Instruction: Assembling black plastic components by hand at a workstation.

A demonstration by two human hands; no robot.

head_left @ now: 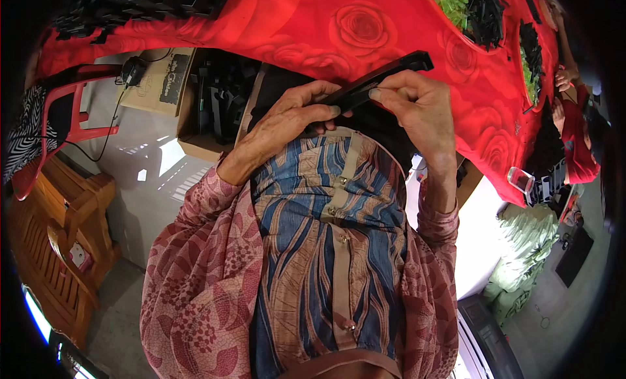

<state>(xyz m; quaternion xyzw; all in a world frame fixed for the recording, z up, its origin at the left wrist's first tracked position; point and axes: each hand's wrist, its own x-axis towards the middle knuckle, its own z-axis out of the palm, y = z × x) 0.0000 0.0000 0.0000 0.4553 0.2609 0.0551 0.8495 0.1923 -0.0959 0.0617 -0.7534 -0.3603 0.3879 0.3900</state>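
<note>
A long, narrow black plastic piece lies slanted above my lap, at the near edge of the red cloth. My left hand is closed round its lower left end, with the thumb on top. Close to the piece's middle, my right hand has thumb and forefinger pinched together against its near side. Whatever sits between those fingertips is too small or too hidden to name. The piece's far right end sticks out past my right knuckles.
Black parts are heaped at the far left of the rose-patterned tablecloth. Green pieces and black strips lie at the far right. Left of my lap stands a cardboard box of black parts. Another person is at the right.
</note>
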